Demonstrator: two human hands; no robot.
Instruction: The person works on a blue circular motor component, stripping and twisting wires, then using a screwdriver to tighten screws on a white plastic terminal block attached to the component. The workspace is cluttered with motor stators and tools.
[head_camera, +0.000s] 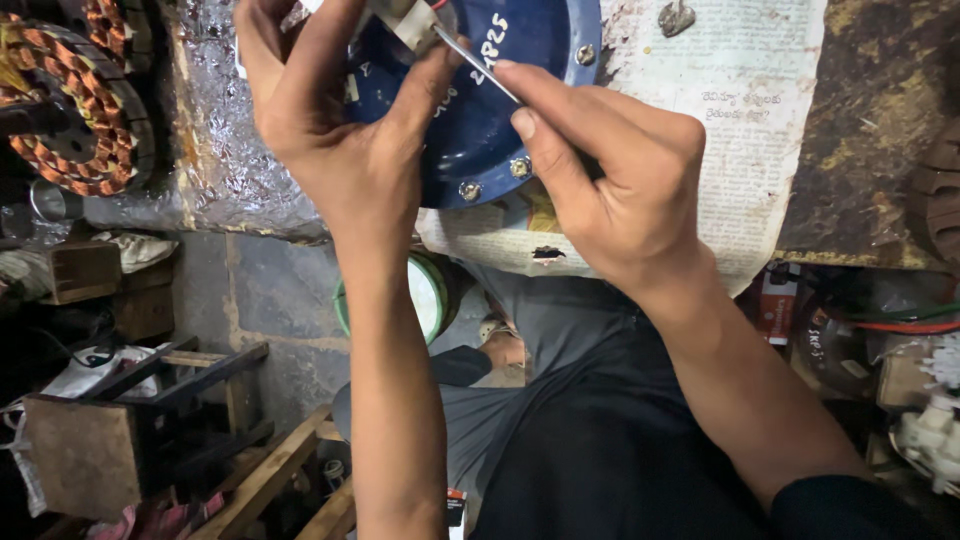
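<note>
Round cover (470, 130) sits on newspaper (740, 90) on the worktop (870, 130), with foil (215, 130) to its left. Wound stator (75, 110) is further left, and a wooden crate (85, 450) is down on the floor.

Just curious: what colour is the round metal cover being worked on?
Blue round metal cover, seen in the head view.

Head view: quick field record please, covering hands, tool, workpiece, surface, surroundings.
left hand: grips a small white part at the top of the blue disc
right hand: pinches a thin metal tool, tip at the white part
workpiece: round blue disc with bolts along its rim
surface: newspaper under the disc, crinkled foil to the side
surroundings: copper-wound coil at far left, wooden stool on the floor below
</note>
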